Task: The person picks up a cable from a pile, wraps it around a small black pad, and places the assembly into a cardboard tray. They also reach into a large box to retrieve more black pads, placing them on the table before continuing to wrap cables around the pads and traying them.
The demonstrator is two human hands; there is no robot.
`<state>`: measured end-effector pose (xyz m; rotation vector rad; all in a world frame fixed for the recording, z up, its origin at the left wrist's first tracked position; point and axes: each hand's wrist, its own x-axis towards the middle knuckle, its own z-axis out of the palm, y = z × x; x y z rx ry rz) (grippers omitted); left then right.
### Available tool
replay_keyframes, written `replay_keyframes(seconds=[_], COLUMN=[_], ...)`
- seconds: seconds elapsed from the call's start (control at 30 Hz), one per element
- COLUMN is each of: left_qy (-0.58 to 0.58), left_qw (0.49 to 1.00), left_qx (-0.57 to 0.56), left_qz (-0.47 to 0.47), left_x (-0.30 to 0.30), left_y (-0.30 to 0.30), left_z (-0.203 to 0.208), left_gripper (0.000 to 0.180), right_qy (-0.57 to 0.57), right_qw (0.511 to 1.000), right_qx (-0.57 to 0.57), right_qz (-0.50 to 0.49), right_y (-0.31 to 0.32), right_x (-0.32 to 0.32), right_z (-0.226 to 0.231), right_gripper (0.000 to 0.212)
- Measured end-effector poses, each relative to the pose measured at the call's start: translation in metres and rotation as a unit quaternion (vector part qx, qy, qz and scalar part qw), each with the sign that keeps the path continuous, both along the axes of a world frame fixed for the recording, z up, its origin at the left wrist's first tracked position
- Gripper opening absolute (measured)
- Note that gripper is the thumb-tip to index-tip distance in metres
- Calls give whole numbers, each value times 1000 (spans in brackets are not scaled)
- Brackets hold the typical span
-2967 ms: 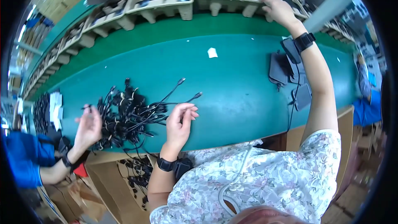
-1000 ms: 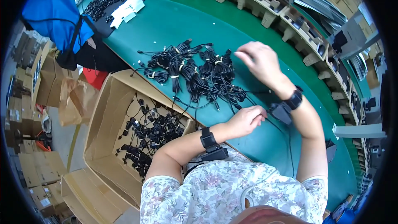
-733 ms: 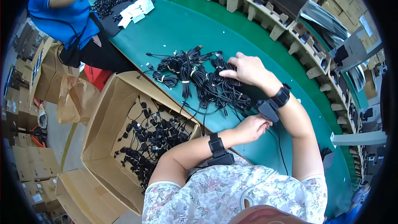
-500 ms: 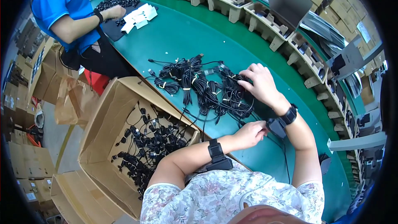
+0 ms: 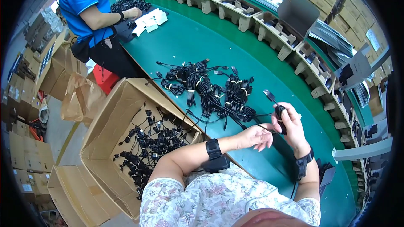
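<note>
My right hand (image 5: 290, 126) is closed around a bundled black cable (image 5: 280, 117), its metal plug (image 5: 269, 95) pointing up and to the left. Just left of it, my left hand (image 5: 254, 137) has its fingers loosely curled and apart. A thin black lead runs over its fingertips toward the bundle; no firm grip on it shows. Beyond both hands lies a pile of coiled black cables (image 5: 206, 86) tied with pale bands, some plugs sticking out. At the left, an open cardboard box (image 5: 103, 122) holds many more black cables (image 5: 153, 143).
The green table (image 5: 185, 38) runs along a row of moulded trays (image 5: 235, 8) holding dark parts. A co-worker in a blue shirt (image 5: 80, 0) stands at the far left, near white papers (image 5: 149, 20) and small black parts. A grey metal arm (image 5: 364, 150) juts in at the right.
My right hand has come back from the pile toward me, now gripping a bundled cable with its plug up. My left hand's fingers have loosened and spread. The whole view has shifted slightly.
</note>
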<state>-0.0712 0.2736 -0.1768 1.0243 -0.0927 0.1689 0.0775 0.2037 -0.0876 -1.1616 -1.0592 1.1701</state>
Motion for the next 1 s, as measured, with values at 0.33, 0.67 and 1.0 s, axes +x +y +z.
replay_keyframes(seconds=[0.33,0.67,1.0], left_qy=[2,8,-10], left_qw=[970,984,982], left_qx=[230,-122,-3], left_qz=[71,130,190], left_x=[-4,2,3], left_y=[-32,6,-8], left_z=[10,-12,-3], left_gripper=[35,25,17], right_qy=[18,-141,-414], right_qw=[998,986,908], right_qx=[47,84,-18], right_qz=[-28,11,60], right_y=[-19,-23,-19], right_x=[20,-7,-17], right_z=[5,2,7], right_gripper=[28,27,45])
